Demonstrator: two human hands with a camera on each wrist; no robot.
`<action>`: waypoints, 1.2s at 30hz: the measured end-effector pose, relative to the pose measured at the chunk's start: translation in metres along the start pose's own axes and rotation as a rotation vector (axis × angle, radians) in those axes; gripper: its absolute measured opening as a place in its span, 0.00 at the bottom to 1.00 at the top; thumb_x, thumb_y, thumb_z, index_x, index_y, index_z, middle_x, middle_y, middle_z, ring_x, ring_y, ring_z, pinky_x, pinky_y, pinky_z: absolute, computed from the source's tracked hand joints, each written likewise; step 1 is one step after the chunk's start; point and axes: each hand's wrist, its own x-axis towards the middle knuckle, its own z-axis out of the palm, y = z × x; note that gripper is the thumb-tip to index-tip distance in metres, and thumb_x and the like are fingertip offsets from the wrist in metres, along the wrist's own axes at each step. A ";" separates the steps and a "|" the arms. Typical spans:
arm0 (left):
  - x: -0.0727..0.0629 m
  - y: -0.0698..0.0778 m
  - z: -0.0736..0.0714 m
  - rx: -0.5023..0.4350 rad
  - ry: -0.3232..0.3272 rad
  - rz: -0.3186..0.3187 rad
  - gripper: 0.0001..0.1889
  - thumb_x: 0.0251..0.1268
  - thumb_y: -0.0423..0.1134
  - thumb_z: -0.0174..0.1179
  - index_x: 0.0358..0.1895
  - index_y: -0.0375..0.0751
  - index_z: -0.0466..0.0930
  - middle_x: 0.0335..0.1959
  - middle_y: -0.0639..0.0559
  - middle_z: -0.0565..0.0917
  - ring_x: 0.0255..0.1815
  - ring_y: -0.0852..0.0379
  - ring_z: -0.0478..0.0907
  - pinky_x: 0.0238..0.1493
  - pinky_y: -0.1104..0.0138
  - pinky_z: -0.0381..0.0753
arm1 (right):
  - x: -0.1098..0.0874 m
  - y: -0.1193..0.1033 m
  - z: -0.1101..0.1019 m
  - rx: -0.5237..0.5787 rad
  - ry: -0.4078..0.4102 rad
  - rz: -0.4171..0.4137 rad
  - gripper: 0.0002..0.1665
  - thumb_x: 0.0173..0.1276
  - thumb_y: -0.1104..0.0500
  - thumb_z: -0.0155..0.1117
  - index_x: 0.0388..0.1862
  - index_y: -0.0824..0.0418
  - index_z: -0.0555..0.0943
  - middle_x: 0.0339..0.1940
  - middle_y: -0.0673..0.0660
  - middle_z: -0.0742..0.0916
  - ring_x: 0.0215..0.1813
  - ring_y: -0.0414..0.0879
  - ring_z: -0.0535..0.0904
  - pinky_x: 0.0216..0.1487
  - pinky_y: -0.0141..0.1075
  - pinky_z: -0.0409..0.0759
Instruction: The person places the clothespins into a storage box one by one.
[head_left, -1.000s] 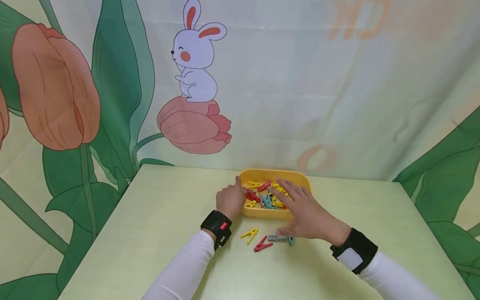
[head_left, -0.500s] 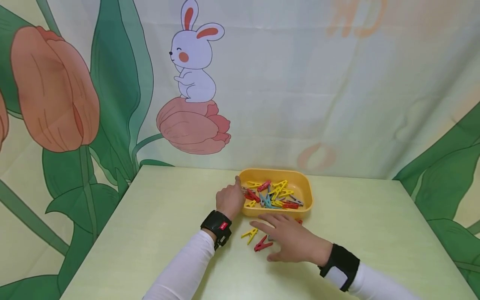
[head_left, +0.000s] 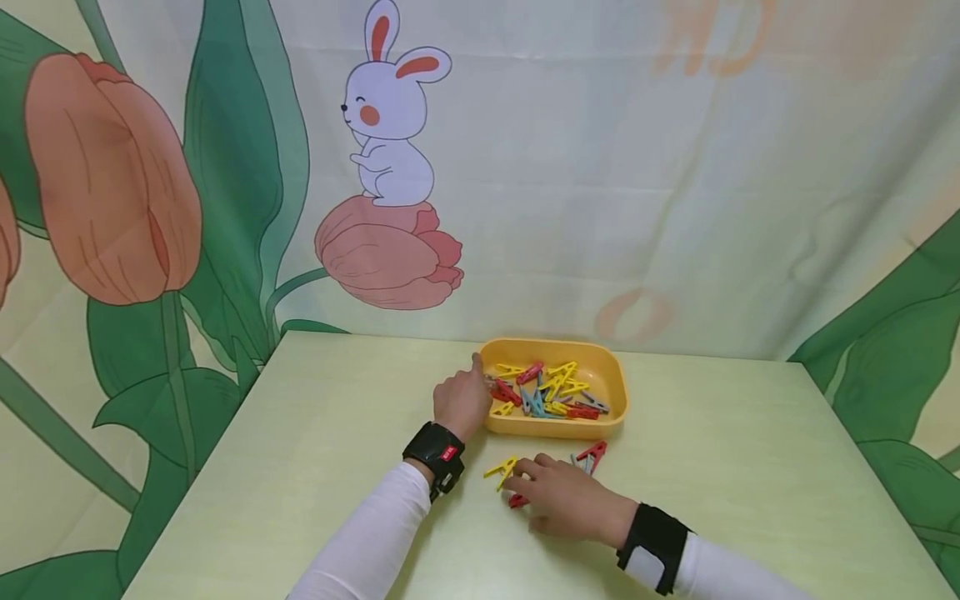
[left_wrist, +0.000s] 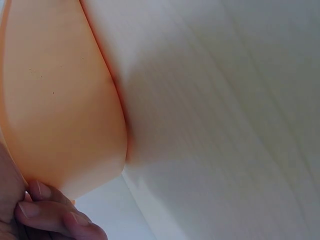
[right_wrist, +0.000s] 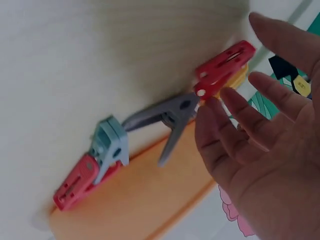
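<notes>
My left hand [head_left: 461, 403] holds the left end of a yellow plastic bin [head_left: 555, 428]; its curled fingers [left_wrist: 50, 215] lie against the bin's outer wall in the left wrist view. Several yellow, red, blue and grey clothespins lie inside the bin. In front of it, my right hand [head_left: 568, 500] is low over the table, fingers slightly bent, thumb apart. Its fingertips overlap a red clothespin [head_left: 517, 501], beside a yellow clothespin [head_left: 501, 470]. Behind the knuckles lies another red clothespin [head_left: 594, 452]. The right wrist view shows a grey clothespin [right_wrist: 172, 115] and a light-blue clothespin [right_wrist: 109, 142] near the bin wall.
The pale table [head_left: 330, 433] reaches back to a hanging cloth [head_left: 540, 183] printed with a rabbit and tulips. The bin stands close to the table's back edge, with the cloth right behind it.
My right hand has moved from above the bin toward me and down to the loose clothespins. Red and grey-blue clothespins now show by the bin's front. My left hand has stayed on the bin.
</notes>
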 end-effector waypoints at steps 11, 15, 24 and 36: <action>0.000 0.001 0.000 -0.004 0.004 -0.001 0.31 0.69 0.40 0.57 0.74 0.41 0.63 0.24 0.46 0.82 0.17 0.53 0.71 0.21 0.62 0.70 | 0.000 0.000 0.010 0.043 -0.030 -0.027 0.14 0.62 0.58 0.71 0.46 0.46 0.80 0.38 0.43 0.79 0.38 0.37 0.71 0.42 0.31 0.76; -0.001 0.001 0.001 0.007 0.032 0.017 0.31 0.68 0.39 0.58 0.73 0.40 0.64 0.23 0.45 0.82 0.16 0.53 0.71 0.19 0.62 0.69 | 0.000 -0.002 0.010 0.039 -0.043 -0.034 0.14 0.61 0.57 0.71 0.45 0.46 0.80 0.36 0.42 0.78 0.36 0.36 0.70 0.40 0.30 0.74; -0.002 0.000 0.004 0.030 0.077 0.043 0.30 0.68 0.39 0.57 0.72 0.38 0.65 0.22 0.45 0.81 0.15 0.53 0.71 0.18 0.61 0.69 | -0.006 0.000 -0.003 0.073 -0.009 -0.045 0.12 0.61 0.57 0.71 0.42 0.47 0.79 0.33 0.42 0.77 0.34 0.36 0.69 0.36 0.29 0.71; -0.001 0.000 0.004 0.041 0.050 0.039 0.30 0.68 0.39 0.57 0.73 0.39 0.65 0.21 0.45 0.81 0.14 0.53 0.70 0.17 0.62 0.68 | -0.018 0.024 -0.047 0.129 0.144 0.043 0.12 0.61 0.55 0.72 0.43 0.50 0.81 0.37 0.44 0.79 0.36 0.37 0.72 0.41 0.30 0.76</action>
